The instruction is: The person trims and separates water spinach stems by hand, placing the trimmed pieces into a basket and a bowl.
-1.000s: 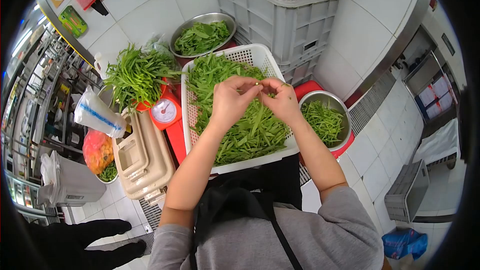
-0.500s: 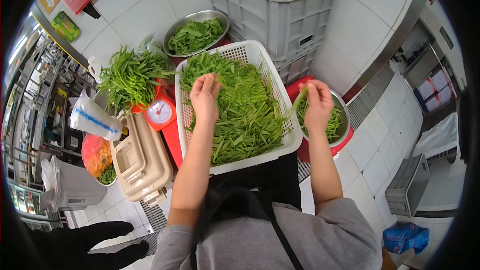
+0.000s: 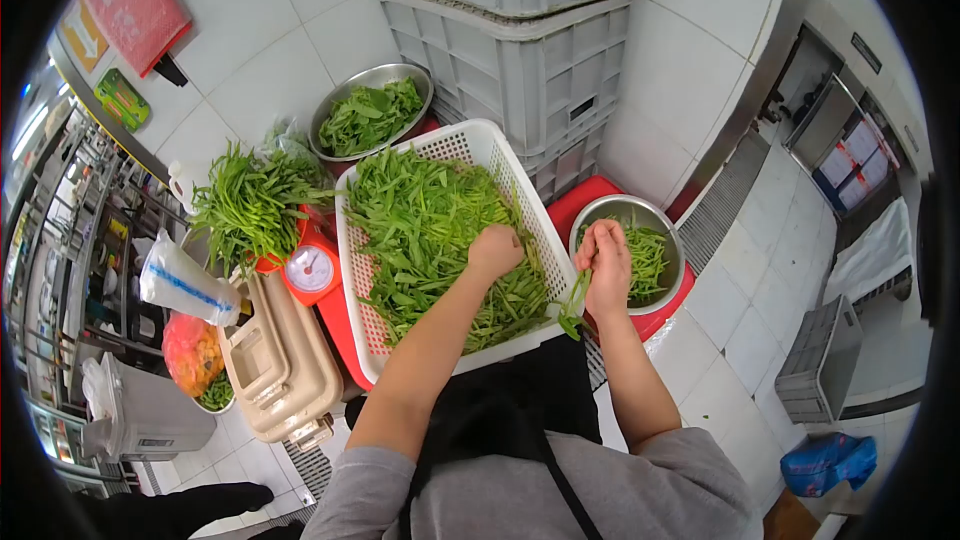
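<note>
My left hand (image 3: 496,252) is closed over the right half of a white perforated basket (image 3: 388,364) heaped with cut leafy greens (image 3: 425,220). Its fingers curl away from view, so what they may hold is hidden. Beside the basket's right rim, my right hand (image 3: 606,265) pinches a leafy green stem (image 3: 572,315), whose leaves hang below the fingers. Just behind that hand, a metal bowl (image 3: 676,258) of green stem pieces (image 3: 648,258) rests on a red stool (image 3: 660,320).
Another metal bowl (image 3: 424,120) of leaves stands behind the basket. At left are a bundle of greens (image 3: 250,205), a red dial scale (image 3: 310,268) and a beige lidded container (image 3: 285,360). Grey crates (image 3: 500,70) are stacked at the back. Someone's dark-clothed leg (image 3: 190,510) shows lower left.
My left hand has moved right and down across the basket and closed. My right hand has come down slightly, and a leafy stem now dangles from it. The whole view has shifted a little.
</note>
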A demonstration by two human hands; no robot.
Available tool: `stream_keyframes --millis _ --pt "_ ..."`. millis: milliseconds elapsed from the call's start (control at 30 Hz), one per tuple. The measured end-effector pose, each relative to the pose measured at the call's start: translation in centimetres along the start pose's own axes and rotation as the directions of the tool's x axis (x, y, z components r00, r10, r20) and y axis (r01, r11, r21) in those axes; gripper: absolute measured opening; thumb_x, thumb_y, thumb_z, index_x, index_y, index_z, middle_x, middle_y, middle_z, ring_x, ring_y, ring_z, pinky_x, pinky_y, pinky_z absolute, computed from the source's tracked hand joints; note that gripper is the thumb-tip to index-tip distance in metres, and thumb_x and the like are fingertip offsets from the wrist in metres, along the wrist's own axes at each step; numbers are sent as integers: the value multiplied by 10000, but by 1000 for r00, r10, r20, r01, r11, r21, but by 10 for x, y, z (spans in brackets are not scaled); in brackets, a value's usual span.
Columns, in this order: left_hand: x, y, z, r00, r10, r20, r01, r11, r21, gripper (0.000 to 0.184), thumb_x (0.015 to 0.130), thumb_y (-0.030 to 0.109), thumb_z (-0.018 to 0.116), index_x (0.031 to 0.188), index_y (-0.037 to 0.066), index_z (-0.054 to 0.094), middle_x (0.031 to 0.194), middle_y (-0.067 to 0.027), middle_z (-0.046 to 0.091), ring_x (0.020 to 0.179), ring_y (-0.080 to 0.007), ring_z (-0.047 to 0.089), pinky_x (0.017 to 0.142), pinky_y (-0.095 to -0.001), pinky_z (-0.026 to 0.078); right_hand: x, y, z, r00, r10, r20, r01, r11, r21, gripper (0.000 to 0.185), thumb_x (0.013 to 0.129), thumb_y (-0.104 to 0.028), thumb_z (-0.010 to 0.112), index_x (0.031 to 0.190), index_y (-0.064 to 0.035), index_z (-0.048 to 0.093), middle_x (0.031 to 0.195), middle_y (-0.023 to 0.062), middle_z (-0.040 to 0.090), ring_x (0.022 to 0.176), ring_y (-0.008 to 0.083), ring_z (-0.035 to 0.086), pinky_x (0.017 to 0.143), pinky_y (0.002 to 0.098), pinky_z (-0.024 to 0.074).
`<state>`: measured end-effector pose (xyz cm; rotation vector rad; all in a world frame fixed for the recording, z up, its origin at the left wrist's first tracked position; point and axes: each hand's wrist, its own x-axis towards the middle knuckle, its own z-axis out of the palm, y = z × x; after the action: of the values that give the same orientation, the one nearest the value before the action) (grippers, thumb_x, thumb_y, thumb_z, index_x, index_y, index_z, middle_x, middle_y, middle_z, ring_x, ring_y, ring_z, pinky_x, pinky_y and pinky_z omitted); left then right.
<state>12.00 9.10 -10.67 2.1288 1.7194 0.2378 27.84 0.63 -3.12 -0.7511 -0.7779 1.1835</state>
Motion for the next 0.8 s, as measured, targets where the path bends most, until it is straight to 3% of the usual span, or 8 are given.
stream_keyframes --millis 133,267,400,500,533,633,667,800 --pt "-6 -8 10 987 160 16 -159 987 -23 194 702 210 598 843 95 665 852 -100 623 775 -278 605 724 -352 490 1 10 9 998 62 -27 -62 998 31 250 907 -262 437 782 -52 489 564 -33 360 497 56 336 475 206 303" --pt "-14 -2 -8 993 68 -93 -96 934 -343 177 695 206 636 813 78 671 799 -89 626 737 -243 606 687 -332 483 -3 10 9 999 45 16 -44 999 -3 254 906 -244 427 785 -38 511 560 -33 357 488 54 333 468 205 297" --pt "-31 -5 -89 979 -34 -200 -102 770 -630 158 678 176 697 790 66 672 776 -61 641 699 -151 595 660 -269 460 3 11 2 987 129 95 -127 991 -27 226 887 -215 439 853 -17 541 561 -17 368 465 59 315 452 214 270" --pt "-49 -9 -148 871 83 -484 -383 732 -564 105 696 78 689 786 31 663 819 -43 634 739 -116 567 720 -247 432 7 9 24 973 165 160 -157 986 -63 185 881 -178 447 862 -19 540 539 -32 349 440 48 285 428 204 244" --pt "-55 -9 -164 909 32 -416 -321 689 -650 104 692 68 691 782 27 660 821 -46 633 744 -117 566 730 -246 428 8 8 32 970 151 189 -142 988 -64 139 857 -137 505 859 -12 565 533 -44 369 436 34 289 417 196 234" --pt "-67 -11 -192 966 -55 -251 -172 586 -792 102 683 40 695 770 12 651 823 -53 630 753 -115 562 745 -241 420 19 2 59 950 -61 305 197 877 -437 108 819 -110 575 835 -6 599 556 -42 431 480 24 349 445 184 267" --pt "-67 -13 -195 968 -61 -244 -161 595 -788 99 681 31 693 766 6 648 820 -54 629 750 -112 562 741 -239 420 21 -3 69 950 -46 310 182 886 -426 141 785 -132 628 825 3 630 654 -21 544 599 61 478 532 208 368" --pt "-78 -5 -193 966 27 -259 -226 580 -782 73 686 12 684 745 -1 642 781 -54 627 726 -104 562 709 -233 426 31 -7 101 860 -67 506 355 791 -499 124 772 -106 631 833 2 634 648 22 554 596 85 486 533 225 372"
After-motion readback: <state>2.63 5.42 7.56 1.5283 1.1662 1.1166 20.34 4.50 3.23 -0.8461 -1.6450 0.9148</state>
